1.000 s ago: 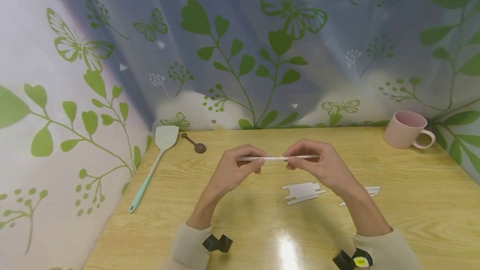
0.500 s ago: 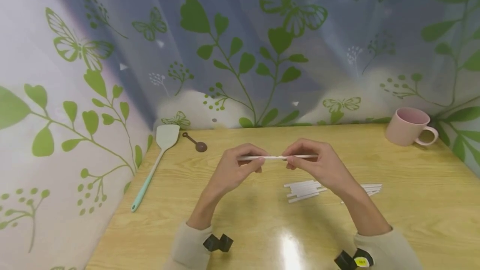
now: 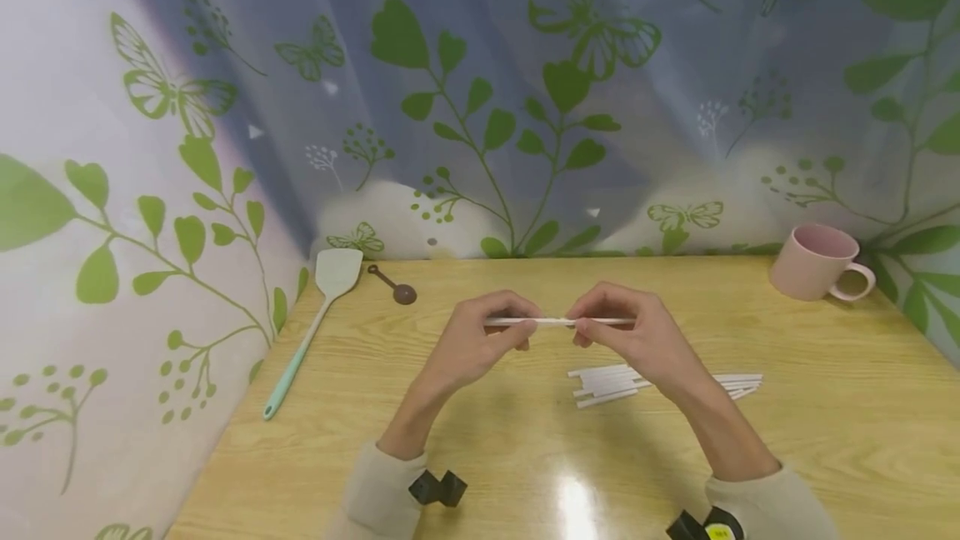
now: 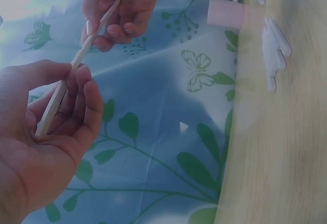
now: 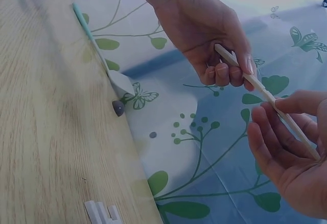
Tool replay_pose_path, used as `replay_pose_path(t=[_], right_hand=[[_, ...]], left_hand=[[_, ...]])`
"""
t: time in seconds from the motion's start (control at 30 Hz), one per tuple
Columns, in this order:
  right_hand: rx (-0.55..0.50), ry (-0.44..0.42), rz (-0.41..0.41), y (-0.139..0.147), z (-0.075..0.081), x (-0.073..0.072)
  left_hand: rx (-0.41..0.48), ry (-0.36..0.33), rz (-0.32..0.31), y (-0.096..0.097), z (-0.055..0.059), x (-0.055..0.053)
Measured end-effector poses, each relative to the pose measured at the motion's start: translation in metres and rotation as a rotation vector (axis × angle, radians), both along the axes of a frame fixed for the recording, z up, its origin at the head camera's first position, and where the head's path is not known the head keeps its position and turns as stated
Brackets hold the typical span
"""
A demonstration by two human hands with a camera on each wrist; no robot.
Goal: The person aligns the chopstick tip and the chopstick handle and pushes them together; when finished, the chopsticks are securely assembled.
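Note:
Both hands hold a thin white stick (image 3: 553, 322) level over the table, one hand toward each end. My left hand (image 3: 474, 342) pinches its left part between thumb and fingers. At the right part, the thumb and fingers of my right hand (image 3: 647, 338) grip it the same way. A short middle stretch shows between the fingertips. In the right wrist view, the stick (image 5: 296, 129) has a small notch or uneven spot near its middle; whether it is one piece or two I cannot tell. Below the right hand lies a group of shorter white sticks (image 3: 606, 382).
More white sticks (image 3: 742, 383) lie partly behind the right forearm. A pink mug (image 3: 813, 263) stands at the back right of the wooden table (image 3: 510, 457). Toward the back left lie a pale spatula (image 3: 337, 272) with a mint handle and a small brown scoop (image 3: 403, 294). A patterned curtain hangs behind.
The view has shifted slightly. Both hands keep their grip on the stick, almost unmoved.

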State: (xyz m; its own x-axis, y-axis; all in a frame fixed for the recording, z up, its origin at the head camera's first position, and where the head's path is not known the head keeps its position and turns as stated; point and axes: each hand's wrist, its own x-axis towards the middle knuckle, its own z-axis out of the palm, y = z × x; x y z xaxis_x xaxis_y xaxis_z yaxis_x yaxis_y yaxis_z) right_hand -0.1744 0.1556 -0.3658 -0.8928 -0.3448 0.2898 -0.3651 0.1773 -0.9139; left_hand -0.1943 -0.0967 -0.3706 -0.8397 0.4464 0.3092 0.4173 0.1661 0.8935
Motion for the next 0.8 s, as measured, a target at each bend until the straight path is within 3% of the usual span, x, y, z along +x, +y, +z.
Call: replay_pose_path(t=[0.43, 0.8], right_hand=[[-0.009, 0.003, -0.015, -0.007, -0.001, 0.001], [-0.017, 0.021, -0.002, -0.013, -0.002, -0.006]], left_hand=[[-0.011, 0.003, 0.027, 0.001, 0.002, 0.006], [-0.01, 0.027, 0.071, 0.002, -0.001, 0.008]])
